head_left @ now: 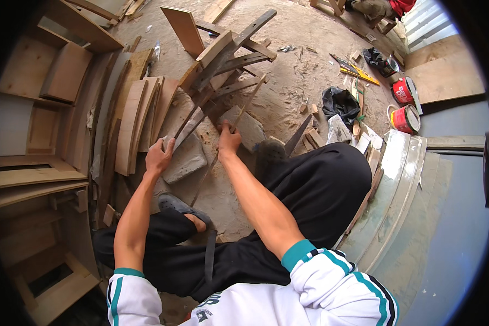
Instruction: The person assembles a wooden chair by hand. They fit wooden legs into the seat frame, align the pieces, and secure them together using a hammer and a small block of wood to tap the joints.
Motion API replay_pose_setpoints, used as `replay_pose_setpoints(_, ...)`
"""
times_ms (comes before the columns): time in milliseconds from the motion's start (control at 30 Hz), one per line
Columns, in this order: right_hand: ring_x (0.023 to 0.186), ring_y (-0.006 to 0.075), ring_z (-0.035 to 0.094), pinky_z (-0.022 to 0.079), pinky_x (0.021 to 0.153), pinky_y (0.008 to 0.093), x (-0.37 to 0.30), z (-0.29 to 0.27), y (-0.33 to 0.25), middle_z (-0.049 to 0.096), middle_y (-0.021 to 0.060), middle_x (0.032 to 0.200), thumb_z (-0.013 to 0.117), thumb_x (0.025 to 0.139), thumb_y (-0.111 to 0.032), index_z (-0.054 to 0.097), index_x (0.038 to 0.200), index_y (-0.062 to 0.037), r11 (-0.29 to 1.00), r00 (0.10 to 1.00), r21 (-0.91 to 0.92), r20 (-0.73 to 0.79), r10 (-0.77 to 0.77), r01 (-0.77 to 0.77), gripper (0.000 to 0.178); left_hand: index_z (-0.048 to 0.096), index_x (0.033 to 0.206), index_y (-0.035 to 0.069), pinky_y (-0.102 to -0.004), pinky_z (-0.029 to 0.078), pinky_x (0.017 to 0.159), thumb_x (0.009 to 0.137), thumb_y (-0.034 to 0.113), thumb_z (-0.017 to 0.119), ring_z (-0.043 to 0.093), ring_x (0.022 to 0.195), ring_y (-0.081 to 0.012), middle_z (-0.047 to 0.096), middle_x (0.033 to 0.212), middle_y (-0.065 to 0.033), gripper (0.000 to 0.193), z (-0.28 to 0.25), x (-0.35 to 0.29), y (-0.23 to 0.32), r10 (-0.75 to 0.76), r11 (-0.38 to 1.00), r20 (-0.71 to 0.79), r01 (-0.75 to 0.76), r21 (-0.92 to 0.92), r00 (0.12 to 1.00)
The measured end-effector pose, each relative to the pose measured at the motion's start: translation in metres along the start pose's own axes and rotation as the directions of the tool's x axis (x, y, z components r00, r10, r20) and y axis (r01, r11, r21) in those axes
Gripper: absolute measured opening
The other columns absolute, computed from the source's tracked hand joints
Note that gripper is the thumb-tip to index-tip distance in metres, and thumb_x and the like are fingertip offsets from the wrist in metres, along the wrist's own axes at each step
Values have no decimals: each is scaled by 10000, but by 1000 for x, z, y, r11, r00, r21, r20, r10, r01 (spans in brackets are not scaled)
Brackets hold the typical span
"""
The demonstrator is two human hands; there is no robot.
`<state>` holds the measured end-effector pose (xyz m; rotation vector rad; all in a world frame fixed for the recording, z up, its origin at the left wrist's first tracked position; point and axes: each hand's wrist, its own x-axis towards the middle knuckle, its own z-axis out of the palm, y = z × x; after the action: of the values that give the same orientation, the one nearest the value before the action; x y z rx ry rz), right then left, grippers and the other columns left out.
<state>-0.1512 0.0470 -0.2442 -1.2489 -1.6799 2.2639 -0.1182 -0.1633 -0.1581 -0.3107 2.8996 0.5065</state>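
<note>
My left hand is closed, fingertips pinching the near end of a thin dark strip that slants up toward a pile of timber. To its right, my right hand closes round a long thin wooden strip. That strip runs from beyond the hand, at upper right, back down toward my feet. Beneath the hands lie two rough grey blocks, one by the left hand and one by the right. Dark wooden pieces and a flat board make up the pile beyond.
Curved boards and wooden cabinets line the left. A dark tapered blade, black plastic bag, yellow tool and red cans lie right. Glass panels flank my knee. Another person sits far right.
</note>
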Motion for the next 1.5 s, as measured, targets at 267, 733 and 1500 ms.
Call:
replay_pose_setpoints(267, 444, 121, 445, 340, 406, 315, 9, -31, 20, 666, 50, 779, 613, 943, -331, 636, 989, -30, 984, 988, 128, -74, 132, -122, 305, 629, 1048, 14, -517, 486, 699, 903, 642, 481, 630, 840, -464, 646, 815, -277, 661, -14, 4, -3, 84, 996, -102, -80, 45, 991)
replay_pose_setpoints(733, 693, 161, 593, 458, 685, 326, -39, -40, -14, 642, 41, 730, 655, 894, -356, 647, 914, -30, 989, 999, -142, 13, 32, -30, 328, 598, 884, 15, -510, 479, 675, 916, 634, 467, 631, 796, -453, 640, 763, -253, 634, -7, -11, 1, 116, 993, -137, -117, 2, 984)
replay_pose_setpoints(1500, 633, 124, 511, 406, 590, 327, -26, -51, 16, 586, 18, 697, 687, 894, -356, 631, 897, -28, 987, 1000, -159, 2, 16, -16, 333, 600, 916, 30, -538, 479, 711, 911, 666, 439, 641, 828, -455, 658, 790, -252, 656, -36, -7, -1, 78, 993, -118, -67, 98, 990)
